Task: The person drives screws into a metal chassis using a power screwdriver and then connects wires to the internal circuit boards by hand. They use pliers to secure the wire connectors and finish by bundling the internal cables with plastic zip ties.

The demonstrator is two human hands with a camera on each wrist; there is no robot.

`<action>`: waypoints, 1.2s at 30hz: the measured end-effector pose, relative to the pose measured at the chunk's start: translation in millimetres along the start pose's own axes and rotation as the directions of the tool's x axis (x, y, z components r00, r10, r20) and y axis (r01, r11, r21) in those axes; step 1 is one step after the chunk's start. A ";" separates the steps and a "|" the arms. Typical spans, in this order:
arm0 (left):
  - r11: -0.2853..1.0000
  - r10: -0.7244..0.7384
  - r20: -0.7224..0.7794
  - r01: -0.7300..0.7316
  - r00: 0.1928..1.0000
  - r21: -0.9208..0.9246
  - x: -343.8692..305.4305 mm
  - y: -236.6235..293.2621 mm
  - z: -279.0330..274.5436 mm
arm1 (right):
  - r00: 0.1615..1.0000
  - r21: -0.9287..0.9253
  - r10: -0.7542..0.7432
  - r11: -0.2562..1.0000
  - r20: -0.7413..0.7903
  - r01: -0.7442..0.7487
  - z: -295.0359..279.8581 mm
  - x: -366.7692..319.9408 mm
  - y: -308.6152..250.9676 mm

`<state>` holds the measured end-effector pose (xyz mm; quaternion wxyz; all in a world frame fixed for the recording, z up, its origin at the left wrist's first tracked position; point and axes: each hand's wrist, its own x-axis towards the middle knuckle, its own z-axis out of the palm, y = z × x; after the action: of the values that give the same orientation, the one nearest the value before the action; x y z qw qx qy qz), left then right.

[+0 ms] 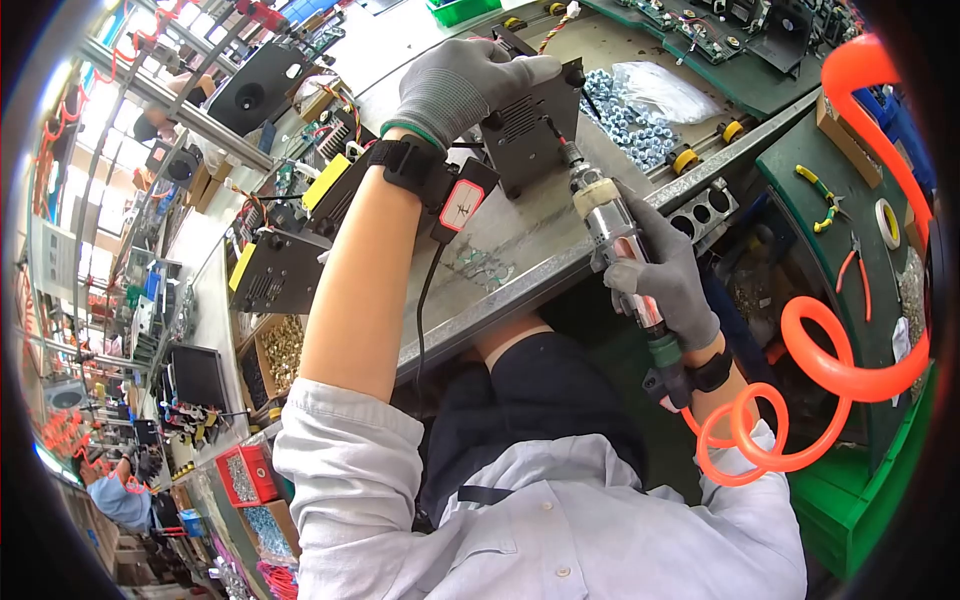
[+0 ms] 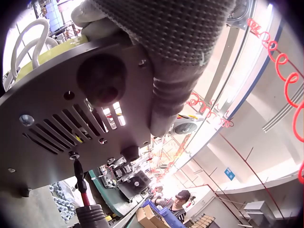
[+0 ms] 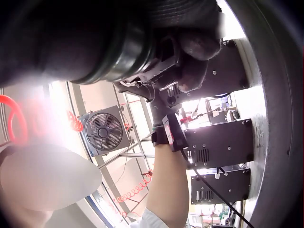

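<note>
My left hand (image 1: pixel 455 88), in a grey glove, grips the top of a black metal case (image 1: pixel 528 145) standing on the workbench. The left wrist view shows the case's slotted plate (image 2: pixel 47 128) with round black feet and screws, the thumb lying along one side. In my gloved right hand (image 1: pixel 668 275) is a power screwdriver (image 1: pixel 608 220), fingers wrapped around its body. Its bit (image 2: pixel 80 176) points at the plate, the tip right at a screw (image 2: pixel 73 155) below the slots. In the right wrist view the screwdriver's dark body (image 3: pixel 118 47) fills the upper left.
Bluish metal fasteners (image 1: pixel 625 130) and a clear plastic bag (image 1: pixel 665 92) lie behind the case. More black cases (image 1: pixel 280 272) stand to the left. An orange coiled hose (image 1: pixel 815 345) loops at the right, near yellow-handled pliers (image 1: pixel 822 205) and red-handled pliers (image 1: pixel 866 285) on a green mat.
</note>
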<state>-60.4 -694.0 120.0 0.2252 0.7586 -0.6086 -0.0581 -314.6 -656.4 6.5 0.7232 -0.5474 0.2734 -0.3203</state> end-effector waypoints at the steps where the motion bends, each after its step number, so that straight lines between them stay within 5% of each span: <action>1: 1.000 0.003 -0.001 -0.003 1.000 0.025 -0.5 1.0 -0.3 | 1.000 0.000 0.002 1.000 0.002 -0.002 0.4 -0.2 0.4; 11: 1.000 -0.007 0.005 0.007 1.000 0.027 -1.7 1.5 -1.4 | 0.997 -0.131 -0.043 0.991 -0.056 0.035 5.0 -0.2 5.7; 13: 0.995 0.094 -0.033 -0.093 0.995 0.040 3.1 -9.6 4.7 | 0.992 -0.257 -0.100 0.963 -0.073 0.078 6.1 1.0 8.3; 14: 0.966 0.257 -0.125 -0.249 0.958 0.073 30.2 -40.7 29.0 | 0.992 -0.259 -0.104 0.962 -0.068 0.083 7.6 0.6 9.4; 16: 0.999 -0.013 0.035 0.012 0.999 0.038 -2.6 0.2 -1.1 | 0.986 -0.299 -0.148 0.947 -0.080 0.118 10.0 0.3 10.6; 17: 0.993 -0.027 0.049 0.021 0.998 0.120 -6.5 10.2 -8.8 | 0.984 -0.378 -0.169 0.915 -0.049 0.138 9.2 0.6 6.0; 18: 0.992 -0.015 0.040 0.010 0.999 0.125 -4.0 8.4 -6.8 | 0.988 -0.228 -0.135 0.967 -0.082 0.113 10.0 0.0 12.5; 24: 0.996 -0.042 0.061 0.037 0.997 0.081 -4.1 2.5 -4.1 | 0.992 -0.268 -0.098 0.961 -0.073 0.076 5.6 -0.6 6.7; 31: 0.992 0.095 0.010 -0.096 0.995 0.084 1.6 -8.2 -0.5 | 0.994 -0.249 -0.065 0.968 -0.084 0.042 8.9 -1.9 -1.4; 36: 0.999 0.000 0.057 -0.002 0.998 0.047 -1.2 -1.9 -4.3 | 0.990 -0.292 -0.111 0.953 -0.086 0.082 7.5 -0.7 1.1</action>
<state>-57.5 -691.4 122.8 0.1897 0.7615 -0.6164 -0.0652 -309.2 -651.0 7.4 0.6043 -0.6425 0.3266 -0.3396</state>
